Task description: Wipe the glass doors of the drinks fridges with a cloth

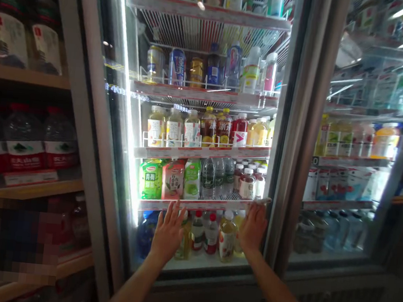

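I stand at a lit drinks fridge whose door is swung open. My left hand is open with its fingers stretched up, the fingertips at the front rail of the second-lowest shelf. My right hand is at the rail's right end, fingers curled up onto it. That shelf carries green and pink drink cartons, water bottles and small red-capped bottles. Behind and between my hands, on the bottom shelf, stand yellow and red-capped bottles.
The open glass door stands at the left of the fridge. Upper shelves hold cans and bottles. A second fridge with a closed glass door is at the right. Wooden shelves with large water bottles line the left.
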`<state>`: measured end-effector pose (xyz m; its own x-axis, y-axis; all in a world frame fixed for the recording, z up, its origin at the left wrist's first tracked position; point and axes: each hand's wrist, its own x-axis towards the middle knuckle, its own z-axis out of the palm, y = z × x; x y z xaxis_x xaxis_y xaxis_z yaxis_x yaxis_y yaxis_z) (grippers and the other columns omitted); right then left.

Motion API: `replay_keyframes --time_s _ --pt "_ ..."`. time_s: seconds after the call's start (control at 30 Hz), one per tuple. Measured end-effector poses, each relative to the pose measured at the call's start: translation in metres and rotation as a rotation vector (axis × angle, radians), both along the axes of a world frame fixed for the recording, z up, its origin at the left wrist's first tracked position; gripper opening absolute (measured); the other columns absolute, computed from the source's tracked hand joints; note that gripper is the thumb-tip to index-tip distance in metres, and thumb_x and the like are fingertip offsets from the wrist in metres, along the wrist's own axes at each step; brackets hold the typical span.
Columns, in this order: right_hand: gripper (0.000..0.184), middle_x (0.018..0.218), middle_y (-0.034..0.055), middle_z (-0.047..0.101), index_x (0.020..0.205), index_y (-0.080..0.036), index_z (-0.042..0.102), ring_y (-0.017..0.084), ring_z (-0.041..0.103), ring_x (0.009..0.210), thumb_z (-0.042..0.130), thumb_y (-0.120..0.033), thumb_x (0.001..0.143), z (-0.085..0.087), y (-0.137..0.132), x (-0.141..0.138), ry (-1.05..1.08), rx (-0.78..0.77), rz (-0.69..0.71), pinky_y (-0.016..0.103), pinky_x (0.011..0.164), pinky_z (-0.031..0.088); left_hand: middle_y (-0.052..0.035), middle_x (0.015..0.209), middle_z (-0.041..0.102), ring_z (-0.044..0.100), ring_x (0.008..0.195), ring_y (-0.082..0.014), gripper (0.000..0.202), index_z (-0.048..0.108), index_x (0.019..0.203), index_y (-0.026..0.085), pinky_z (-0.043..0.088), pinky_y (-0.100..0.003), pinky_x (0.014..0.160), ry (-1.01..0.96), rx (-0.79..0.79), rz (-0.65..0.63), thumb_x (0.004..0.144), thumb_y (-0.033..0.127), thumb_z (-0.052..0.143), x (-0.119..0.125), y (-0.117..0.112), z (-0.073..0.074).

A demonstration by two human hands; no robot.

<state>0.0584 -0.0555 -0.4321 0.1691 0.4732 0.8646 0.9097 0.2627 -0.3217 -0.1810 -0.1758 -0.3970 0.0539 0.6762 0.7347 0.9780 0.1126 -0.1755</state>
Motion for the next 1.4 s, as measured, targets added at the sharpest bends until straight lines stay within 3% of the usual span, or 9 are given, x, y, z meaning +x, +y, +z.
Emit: replay_keyframes --time_s 0.2,0.3,0.4,0.57,0.77,0.97,1.17,1.33,1.4 --pt "0.055 0.145 0.0075 0.036 0.135 -0.025 0.042 0.022 0.022 0.138 0.043 -0.012 0.081 0.011 -0.019 -0.047 -0.542 0.081 0.397 0.047 0.110 0.018 -0.0081 0.146 0.032 0.027 0.136 -0.0260 0.051 0.044 0.133 0.022 0.028 -0.049 0.107 0.024 -0.017 -0.003 0.083 0.023 0.046 -0.007 -0.002 0.001" --pt "0.053 0.144 0.0114 0.036 0.135 -0.020 0.041 0.022 0.021 0.138 0.039 -0.012 0.083 0.026 -0.011 -0.035 -0.435 0.119 0.320 0.050 0.110 0.015 -0.0093 0.146 0.031 0.024 0.137 -0.0262 0.053 0.042 0.134 0.020 0.025 -0.049 0.109 -0.010 -0.001 0.052 0.082 0.024 0.047 -0.015 -0.005 0.003" --pt "0.055 0.145 0.0172 0.031 0.138 -0.012 0.037 0.026 0.015 0.140 0.039 -0.013 0.083 0.026 -0.009 -0.037 -0.268 0.136 0.224 0.053 0.109 0.015 -0.0104 0.147 0.029 0.024 0.137 -0.0276 0.056 0.041 0.135 0.018 0.026 -0.049 0.109 -0.038 -0.007 0.081 0.081 0.026 0.050 -0.020 -0.010 0.004" --pt "0.056 0.145 0.0057 0.036 0.133 -0.023 0.044 0.019 0.018 0.139 0.046 -0.012 0.078 0.014 -0.023 -0.063 -0.758 0.188 0.605 0.044 0.114 0.005 -0.0093 0.147 0.030 0.025 0.136 -0.0275 0.055 0.042 0.134 0.019 0.028 -0.048 0.108 -0.004 -0.032 0.047 0.081 0.025 0.050 -0.027 -0.016 0.008" --pt "0.054 0.144 0.0114 0.036 0.135 -0.018 0.042 0.022 0.017 0.139 0.041 -0.007 0.082 0.054 -0.016 -0.064 -0.473 0.192 0.382 0.050 0.112 0.004 -0.0120 0.147 0.030 0.022 0.137 -0.0279 0.055 0.041 0.135 0.015 0.025 -0.050 0.109 -0.018 0.032 0.073 0.081 0.020 0.047 -0.042 -0.017 0.014" --pt "0.052 0.139 0.0025 0.044 0.128 -0.025 0.048 0.015 0.029 0.135 0.046 -0.007 0.080 0.035 -0.023 -0.065 -0.877 0.275 0.677 0.041 0.114 0.010 -0.0104 0.147 0.031 0.022 0.137 -0.0270 0.055 0.042 0.134 0.017 0.027 -0.048 0.109 -0.026 0.022 0.061 0.079 0.019 0.048 -0.044 -0.016 0.012" --pt "0.047 0.142 0.0101 0.039 0.132 -0.019 0.045 0.022 0.023 0.137 0.044 -0.012 0.086 0.085 -0.015 -0.091 -0.501 0.317 0.422 0.051 0.112 0.004 -0.0145 0.146 0.030 0.018 0.138 -0.0290 0.054 0.039 0.136 0.013 0.025 -0.050 0.108 -0.007 0.111 0.027 0.083 0.021 0.042 -0.056 -0.012 0.019" --pt "0.041 0.145 0.0006 0.036 0.129 -0.026 0.047 0.018 0.027 0.136 0.043 -0.019 0.088 0.085 -0.015 -0.091 -0.891 0.415 0.595 0.047 0.114 0.007 -0.0171 0.145 0.032 0.018 0.138 -0.0295 0.052 0.037 0.136 0.012 0.024 -0.053 0.107 -0.006 0.230 -0.078 0.086 0.025 0.035 -0.067 -0.003 0.021" --pt "0.042 0.146 0.0012 0.034 0.130 -0.026 0.046 0.019 0.024 0.137 0.042 -0.018 0.088 0.098 -0.013 -0.093 -0.830 0.366 0.548 0.049 0.114 0.009 -0.0149 0.147 0.029 0.020 0.138 -0.0302 0.053 0.031 0.140 0.016 0.025 -0.055 0.106 -0.038 0.257 -0.083 0.088 0.028 0.034 -0.067 -0.002 0.028"
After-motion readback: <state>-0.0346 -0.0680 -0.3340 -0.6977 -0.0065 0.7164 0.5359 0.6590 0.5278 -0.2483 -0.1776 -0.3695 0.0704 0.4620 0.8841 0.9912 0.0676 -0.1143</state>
